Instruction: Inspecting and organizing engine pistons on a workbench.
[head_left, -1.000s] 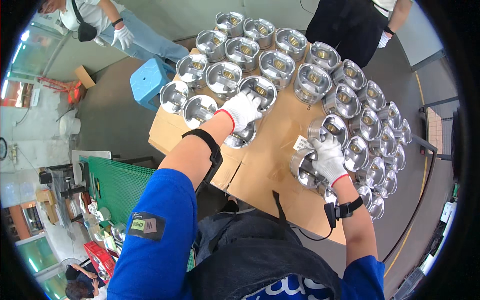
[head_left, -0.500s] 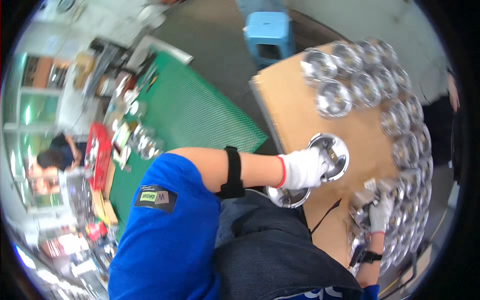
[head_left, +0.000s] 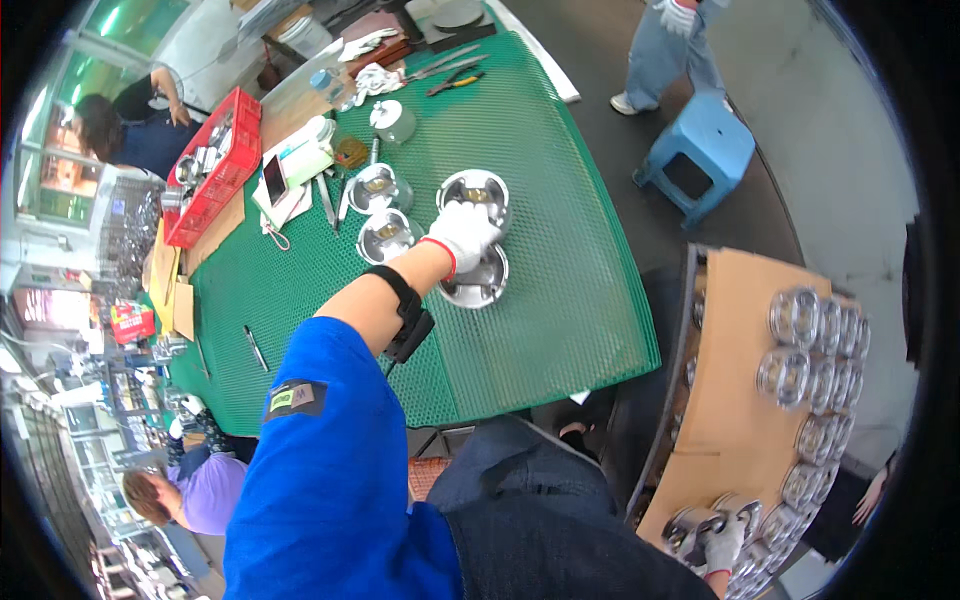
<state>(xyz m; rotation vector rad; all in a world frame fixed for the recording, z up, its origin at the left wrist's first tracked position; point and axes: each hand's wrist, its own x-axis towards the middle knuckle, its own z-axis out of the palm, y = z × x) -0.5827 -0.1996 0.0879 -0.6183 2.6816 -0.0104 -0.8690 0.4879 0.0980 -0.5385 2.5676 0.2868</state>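
Note:
My left hand (head_left: 463,236), in a white glove with a red cuff edge, is closed between two shiny metal pistons over the green mat. One piston (head_left: 492,190) shows beyond the fingers and the other piston (head_left: 476,291) on the near side. Whether they bear on the mat cannot be told. Just left of them stand two more pistons, a far piston (head_left: 378,186) and a near piston (head_left: 386,234). At the lower right, my gloved right hand (head_left: 724,548) grips a piston (head_left: 742,508) over the cardboard, beside another piston (head_left: 690,530); its fingers are partly hidden.
Rows of pistons (head_left: 822,385) line the right of the cardboard (head_left: 735,345). The green mat (head_left: 545,345) carries a glass jar (head_left: 392,122), pliers (head_left: 455,82), a phone (head_left: 273,180) and a red crate (head_left: 215,200). A blue stool (head_left: 705,145) stands beyond. Other people are nearby.
My left hand has swung left from the cardboard to the green mat, bringing two pistons with it. The view has turned left. My right hand stays among the pistons on the cardboard.

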